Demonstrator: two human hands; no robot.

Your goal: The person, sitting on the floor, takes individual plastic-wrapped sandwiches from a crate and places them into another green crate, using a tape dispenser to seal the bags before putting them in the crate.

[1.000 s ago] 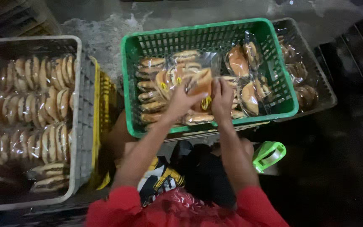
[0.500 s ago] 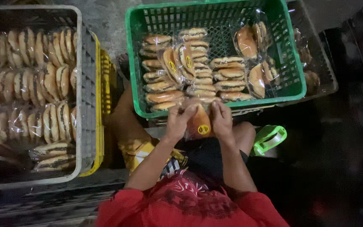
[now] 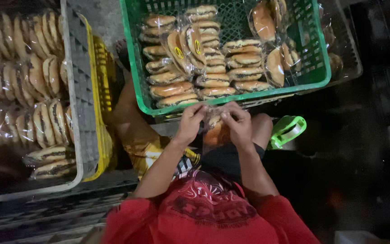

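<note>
Both hands, the left hand (image 3: 189, 123) and the right hand (image 3: 239, 124), pinch the top of a clear bag of buns (image 3: 216, 131) held over the lap, just below the green crate (image 3: 231, 97) of wrapped buns (stacked in rows). A grey crate (image 3: 75, 104) of buns sits left; a green tape dispenser (image 3: 287, 131) lies right.

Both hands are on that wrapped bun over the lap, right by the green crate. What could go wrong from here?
1. The left hand and right hand pinch the clear plastic-wrapped bun unsupported over the lap; it could slip to the dark floor.
2. The green plastic crate sits close ahead, so a forward move may knock its rim.
3. The light is dim, so a poor seal on the wrap may go unnoticed.
</note>
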